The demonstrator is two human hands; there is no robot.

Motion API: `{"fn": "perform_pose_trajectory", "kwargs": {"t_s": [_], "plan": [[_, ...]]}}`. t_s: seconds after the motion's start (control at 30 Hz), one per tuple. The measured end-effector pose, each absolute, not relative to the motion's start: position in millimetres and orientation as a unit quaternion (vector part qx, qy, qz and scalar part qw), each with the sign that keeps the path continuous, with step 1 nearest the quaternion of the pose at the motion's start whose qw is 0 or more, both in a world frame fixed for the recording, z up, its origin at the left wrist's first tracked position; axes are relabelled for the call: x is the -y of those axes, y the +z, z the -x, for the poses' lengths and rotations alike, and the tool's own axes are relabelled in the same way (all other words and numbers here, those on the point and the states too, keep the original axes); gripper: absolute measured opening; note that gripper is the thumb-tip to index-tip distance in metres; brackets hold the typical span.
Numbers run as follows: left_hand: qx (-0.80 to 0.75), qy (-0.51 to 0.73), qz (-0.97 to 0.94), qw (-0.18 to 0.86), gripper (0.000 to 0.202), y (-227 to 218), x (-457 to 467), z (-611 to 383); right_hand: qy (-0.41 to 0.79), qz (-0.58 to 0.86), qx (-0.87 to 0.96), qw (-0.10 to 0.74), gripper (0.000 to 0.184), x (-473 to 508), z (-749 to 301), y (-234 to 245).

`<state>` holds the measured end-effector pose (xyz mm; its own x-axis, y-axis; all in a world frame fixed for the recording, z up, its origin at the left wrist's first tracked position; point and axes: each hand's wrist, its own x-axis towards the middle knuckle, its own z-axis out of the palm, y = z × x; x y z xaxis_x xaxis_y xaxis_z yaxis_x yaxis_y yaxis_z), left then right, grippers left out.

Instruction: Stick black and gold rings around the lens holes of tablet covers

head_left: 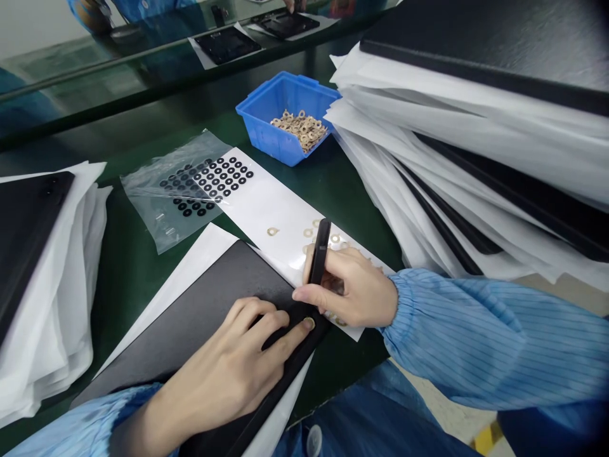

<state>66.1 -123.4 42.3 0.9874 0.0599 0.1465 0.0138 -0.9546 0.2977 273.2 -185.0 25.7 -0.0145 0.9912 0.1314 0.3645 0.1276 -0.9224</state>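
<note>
A flat black panel [200,324] lies slantwise before me on white sheets. My left hand [233,365] rests on it, fingers spread, with the index fingertip pressed on a small brass-coloured ring [309,323] near the panel's corner. In my right hand [349,285] is a slim black tool, apparently tweezers [320,251], held upright like a pen; its lower end is hidden behind my fingers. Under that hand runs a white strip [280,206] carrying black rings [226,176] at its far end and brass-coloured rings [335,238] at its near end.
A blue bin [269,130] holds many small brass-coloured ring pieces [304,130]. A clear plastic bag [159,219] overlaps the strip. Stacked black panels with white sheets stand left [71,304] and right [380,136]. Beyond a ledge, another person's hand [295,5] touches a black part.
</note>
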Motion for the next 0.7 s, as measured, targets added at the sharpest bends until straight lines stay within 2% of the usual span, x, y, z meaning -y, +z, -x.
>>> {"fn": "perform_pose_trajectory", "kwargs": {"t_s": [0.17,0.47,0.7], "plan": [[-0.052,0.098,-0.984,0.139,0.036,43,136,-67,0.341,0.532,0.601,0.489,0.022,185,-274,24],[-0.096,0.125,-0.981,0.115,0.033,39,153,-68,0.302,0.492,0.642,0.505,0.021,186,-274,19],[-0.092,0.145,-0.974,0.15,0.029,38,153,-62,0.25,0.47,0.675,0.511,0.023,189,-273,20]]}}
